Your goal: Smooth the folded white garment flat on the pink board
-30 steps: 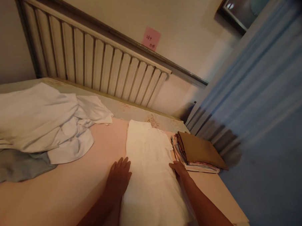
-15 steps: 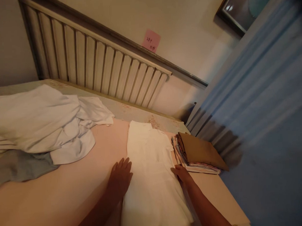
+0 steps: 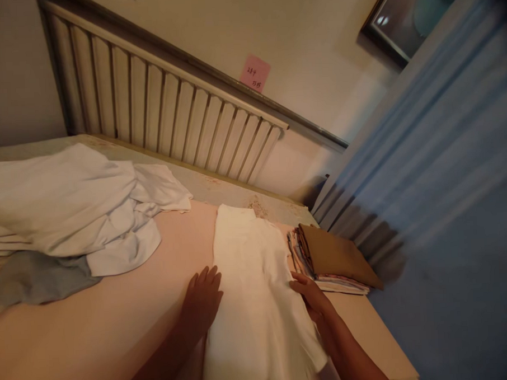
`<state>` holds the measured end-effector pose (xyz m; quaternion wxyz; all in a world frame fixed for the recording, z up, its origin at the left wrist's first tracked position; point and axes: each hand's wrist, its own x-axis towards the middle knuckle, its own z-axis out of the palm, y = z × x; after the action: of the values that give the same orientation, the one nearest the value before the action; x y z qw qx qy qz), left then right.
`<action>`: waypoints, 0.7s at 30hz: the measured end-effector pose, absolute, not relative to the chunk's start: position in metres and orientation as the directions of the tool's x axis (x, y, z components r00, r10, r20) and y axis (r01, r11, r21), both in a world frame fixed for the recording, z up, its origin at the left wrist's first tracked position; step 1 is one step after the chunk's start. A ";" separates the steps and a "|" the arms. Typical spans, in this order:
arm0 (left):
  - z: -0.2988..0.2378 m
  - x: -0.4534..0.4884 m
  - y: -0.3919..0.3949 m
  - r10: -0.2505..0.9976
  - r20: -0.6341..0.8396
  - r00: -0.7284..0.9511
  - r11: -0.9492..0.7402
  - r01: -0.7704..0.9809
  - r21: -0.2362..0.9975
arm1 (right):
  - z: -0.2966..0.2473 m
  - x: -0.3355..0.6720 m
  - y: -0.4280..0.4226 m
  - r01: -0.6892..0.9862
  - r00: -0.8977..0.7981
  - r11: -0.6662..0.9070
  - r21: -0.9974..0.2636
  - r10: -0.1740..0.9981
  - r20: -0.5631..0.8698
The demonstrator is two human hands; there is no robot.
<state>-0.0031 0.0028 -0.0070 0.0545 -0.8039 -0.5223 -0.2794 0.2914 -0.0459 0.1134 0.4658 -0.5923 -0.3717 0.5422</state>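
Note:
A long folded white shirt (image 3: 245, 291) lies on the pink sheet in front of me, running away from me, with soft ripples along its right half. My left hand (image 3: 202, 296) rests at its left edge, fingers stretched out and nearly flat. At the opposite edge, my right hand (image 3: 310, 293) has thumb and fingers closed on the cloth. Just beyond that hand sits a stack of folded clothes (image 3: 338, 254) with a brown piece on top.
To the left is a loose heap of white clothes (image 3: 65, 204), with a grey cloth (image 3: 43, 277) under its near side. The pink sheet (image 3: 117, 336) covers the bed. A radiator (image 3: 170, 115) lines the wall behind, and a blue curtain (image 3: 448, 215) hangs at the right.
The right edge of the shirt has shifted slightly and ripples have formed along it. My right hand has moved a little to the right; my left hand has stayed in place.

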 end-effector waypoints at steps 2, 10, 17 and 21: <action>-0.006 -0.003 0.003 0.808 0.505 0.304 -0.455 0.867 0.206 | 0.119 0.274 -0.038 0.015 0.140 -0.259 -0.966 0.957 -0.254; -0.005 -0.004 0.002 0.804 0.513 0.300 -0.460 0.860 0.220 | 0.077 0.188 -0.039 0.385 -0.060 -0.227 -0.895 0.961 -0.270; -0.008 -0.003 0.003 0.811 0.507 0.291 -0.458 0.856 0.241 | 0.064 0.222 -0.006 -0.204 0.333 -0.286 -0.936 0.879 -0.341; -0.007 -0.002 0.004 0.822 0.491 0.288 -0.449 0.858 0.248 | 0.072 0.248 0.025 -0.303 0.369 -0.327 -0.895 0.826 -0.426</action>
<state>-0.0021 0.0035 -0.0072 0.0318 -0.8018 -0.5240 -0.2856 0.2475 0.0250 0.0719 0.5413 -0.6257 -0.2091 0.5213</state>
